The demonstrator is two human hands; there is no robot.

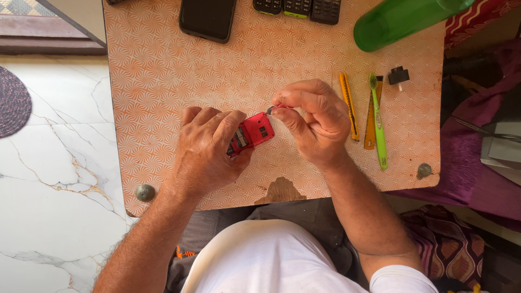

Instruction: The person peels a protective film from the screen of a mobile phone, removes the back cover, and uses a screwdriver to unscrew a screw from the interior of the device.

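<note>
Head: green bottle (399, 20), contents unclear.

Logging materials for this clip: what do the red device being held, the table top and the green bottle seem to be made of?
Red device in the left hand: likely glossy moulded plastic, judging by its even colour and sheen. Table top: seemingly printed laminate over board, since a chipped patch at the near edge shows brown beneath. Green bottle: probably translucent plastic, as light passes through it.
</note>
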